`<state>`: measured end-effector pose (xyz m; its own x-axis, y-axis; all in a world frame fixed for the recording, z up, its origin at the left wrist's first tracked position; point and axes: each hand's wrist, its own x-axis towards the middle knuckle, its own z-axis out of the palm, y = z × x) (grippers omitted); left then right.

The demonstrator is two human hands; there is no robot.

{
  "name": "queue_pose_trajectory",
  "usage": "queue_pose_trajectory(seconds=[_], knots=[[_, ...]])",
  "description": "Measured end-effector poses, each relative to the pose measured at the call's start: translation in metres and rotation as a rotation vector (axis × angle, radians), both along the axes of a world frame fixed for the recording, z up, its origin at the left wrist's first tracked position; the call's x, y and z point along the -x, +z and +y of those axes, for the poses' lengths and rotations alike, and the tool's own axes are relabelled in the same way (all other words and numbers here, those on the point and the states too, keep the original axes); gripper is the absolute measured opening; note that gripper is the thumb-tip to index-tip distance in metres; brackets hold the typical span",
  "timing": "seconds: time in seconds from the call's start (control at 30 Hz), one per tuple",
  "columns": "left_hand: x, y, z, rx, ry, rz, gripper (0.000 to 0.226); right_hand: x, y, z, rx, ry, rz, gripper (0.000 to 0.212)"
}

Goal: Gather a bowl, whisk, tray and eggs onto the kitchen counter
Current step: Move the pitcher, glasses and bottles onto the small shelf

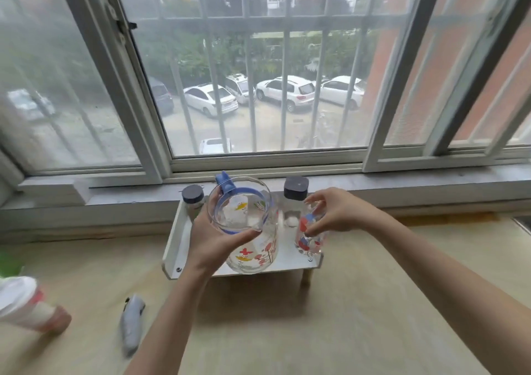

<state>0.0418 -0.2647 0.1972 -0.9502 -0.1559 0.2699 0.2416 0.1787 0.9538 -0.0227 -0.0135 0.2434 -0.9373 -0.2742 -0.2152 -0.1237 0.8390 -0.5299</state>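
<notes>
Floral glass pitcher (253, 248), patterned glass (309, 239), two dark-lidded jars (193, 197), barred window (258, 67)

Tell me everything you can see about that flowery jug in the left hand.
The jug looks like clear glass or plastic, printed with red flowers, a red butterfly and yellow shapes. A blue band rings its wide open mouth, and a blue handle piece sits at the far rim. It appears empty. The left hand grips it by the side near the rim, tilting the mouth toward the camera. Its base is over the white tray; whether it touches is unclear.
</notes>
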Motion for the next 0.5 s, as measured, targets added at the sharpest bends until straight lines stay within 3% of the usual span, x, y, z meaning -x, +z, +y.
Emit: queue_pose_trajectory(seconds=[0.5], knots=[[0.024, -0.059, -0.054, -0.054, 0.298, -0.036, 0.092, 0.039, -0.084, -0.069, -0.048, -0.055, -0.043, 0.076]])
